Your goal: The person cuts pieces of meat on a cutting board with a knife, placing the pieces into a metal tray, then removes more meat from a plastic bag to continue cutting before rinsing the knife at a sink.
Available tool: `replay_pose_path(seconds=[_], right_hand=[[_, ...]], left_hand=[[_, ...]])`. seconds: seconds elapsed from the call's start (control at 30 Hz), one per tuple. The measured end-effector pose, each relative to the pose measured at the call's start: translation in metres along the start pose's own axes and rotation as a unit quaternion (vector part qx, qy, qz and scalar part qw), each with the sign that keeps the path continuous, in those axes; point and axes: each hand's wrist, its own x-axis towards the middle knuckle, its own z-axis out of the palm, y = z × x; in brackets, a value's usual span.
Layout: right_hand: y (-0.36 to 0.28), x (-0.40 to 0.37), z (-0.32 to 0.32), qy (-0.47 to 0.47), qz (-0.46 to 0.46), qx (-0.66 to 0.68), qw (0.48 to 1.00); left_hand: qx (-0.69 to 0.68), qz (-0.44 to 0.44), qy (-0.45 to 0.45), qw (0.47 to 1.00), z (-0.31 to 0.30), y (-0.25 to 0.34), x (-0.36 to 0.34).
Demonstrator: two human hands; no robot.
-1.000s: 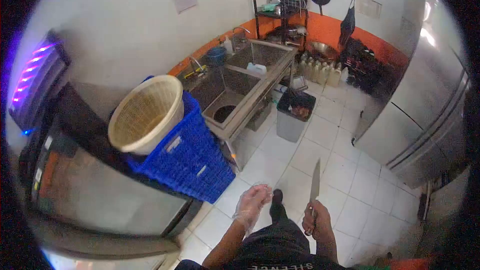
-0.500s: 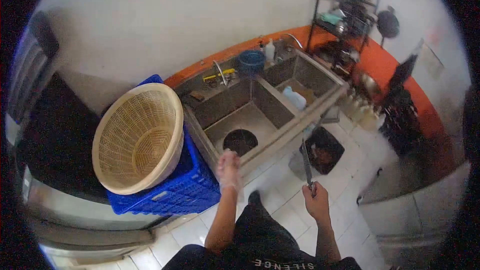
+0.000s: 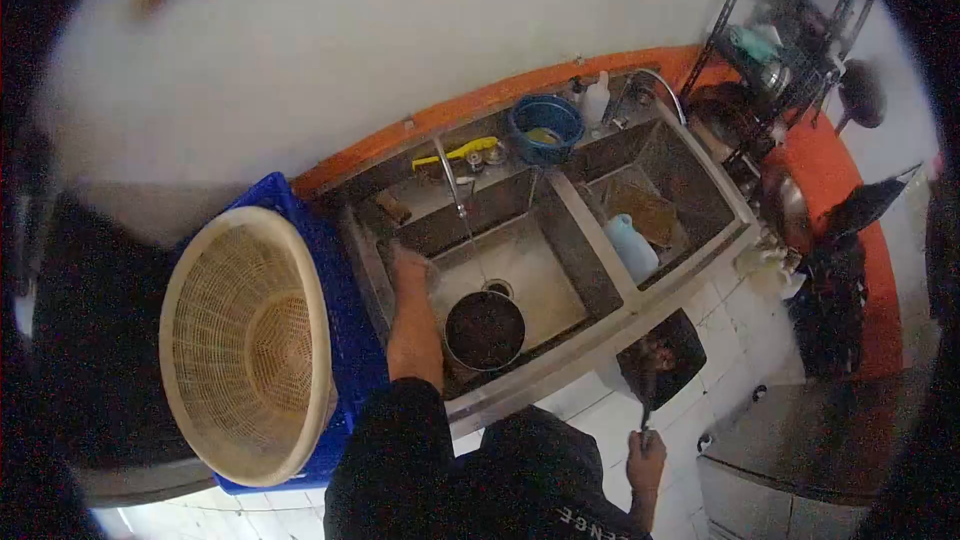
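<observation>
My left hand (image 3: 408, 268), which looks to be in a clear plastic glove, reaches over the left rim of the left sink basin (image 3: 560, 295). It is nearest to a small brown block (image 3: 392, 207) on the back ledge; its fingers are blurred. A round dark pan (image 3: 485, 332) sits in that basin, below and right of the hand. From the tap (image 3: 452, 180) a thin stream of water falls towards the drain. My right hand (image 3: 646, 458) is low by my side, wrapped round the handle of a knife (image 3: 649, 395), its blade pointing away over a black bin (image 3: 668, 365).
Left of the sink, a large cream basket (image 3: 245, 440) rests on a blue crate (image 3: 352, 360). A light-blue jug (image 3: 631, 250) lies in the right basin. On the back ledge are a yellow brush (image 3: 455, 152), a blue bucket (image 3: 546, 130) and a white bottle (image 3: 597, 100). A rack (image 3: 775, 35) stands beyond.
My view has come closer to the sink. My left hand has moved forward, from the basin's front edge to its left rear. My right hand still grips the knife, lower and farther right.
</observation>
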Motion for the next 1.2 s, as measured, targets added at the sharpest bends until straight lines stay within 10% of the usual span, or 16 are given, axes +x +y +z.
replay_pose_path(seconds=[0.17, 0.33, 0.8, 1.03, 1.2], right_hand=[[-0.040, 0.054, -0.005, 0.009, 0.015, 0.006, 1.000], [-0.057, 0.112, 0.010, -0.003, -0.196, -0.059, 0.979], [-0.087, 0.123, 0.024, -0.112, -0.106, -0.036, 0.987], [-0.089, 0.120, 0.022, -0.097, -0.072, -0.015, 0.993], [-0.103, 0.123, 0.019, -0.107, -0.062, -0.004, 0.992]], left_hand=[[-0.001, 0.016, 0.014, 1.000, 0.015, 0.014, 0.030], [0.003, 0.005, 0.020, 1.000, 0.021, 0.018, 0.041], [-0.046, 0.031, -0.076, 0.996, 0.034, 0.042, 0.033], [-0.041, -0.002, -0.190, 0.981, -0.062, -0.053, -0.042], [0.045, 0.003, 0.003, 0.999, -0.077, -0.106, -0.155]])
